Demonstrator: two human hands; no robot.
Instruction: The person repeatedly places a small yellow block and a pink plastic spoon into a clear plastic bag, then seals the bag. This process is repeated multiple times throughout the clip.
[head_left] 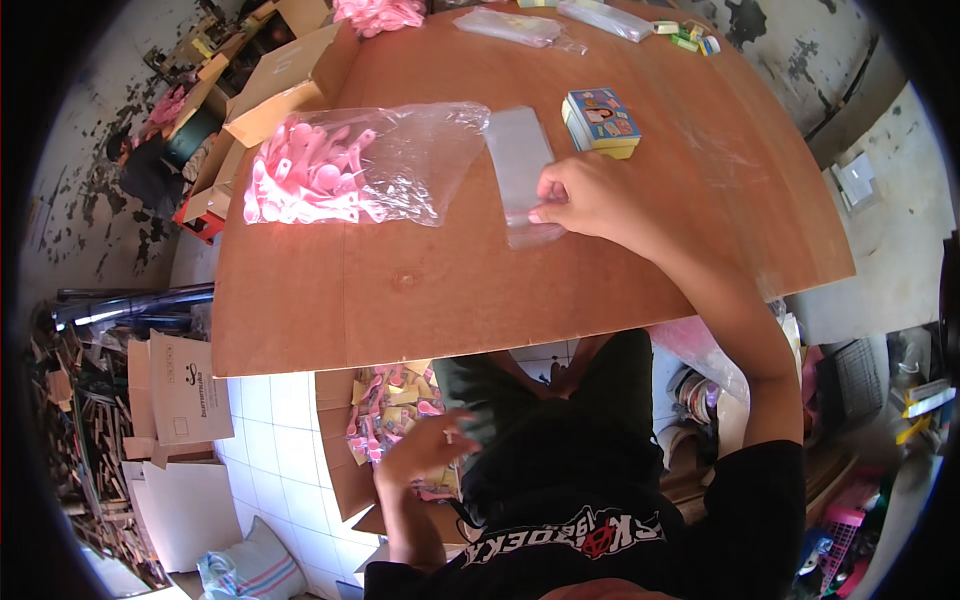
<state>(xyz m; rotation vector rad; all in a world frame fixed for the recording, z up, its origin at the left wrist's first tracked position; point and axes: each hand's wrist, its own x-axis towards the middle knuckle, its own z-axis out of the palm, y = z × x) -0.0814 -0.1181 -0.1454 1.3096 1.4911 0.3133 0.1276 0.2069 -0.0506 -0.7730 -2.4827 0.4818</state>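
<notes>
On the wooden table lies a stack of clear flat plastic bags (518,150). My right hand (590,195) is on its near end, thumb and forefinger pinched at a bag. Left of the stack rests a large clear bag of pink plastic spoons (315,175), its mouth pointing right. A small colourful box (602,120) stands just beyond my right hand. My left hand (425,450) is below the table edge, over an open carton (335,440) of pink spoons packed with printed cards. Motion blurs its fingers, and nothing can be made out in them.
The table's near edge (400,366) curves across in front of my lap. Cardboard boxes (290,80) stand along its left side. Farther back lie clear plastic packs (510,28), a pink bundle (380,14) and small green-and-white items (685,38). A person (150,170) is at the far left.
</notes>
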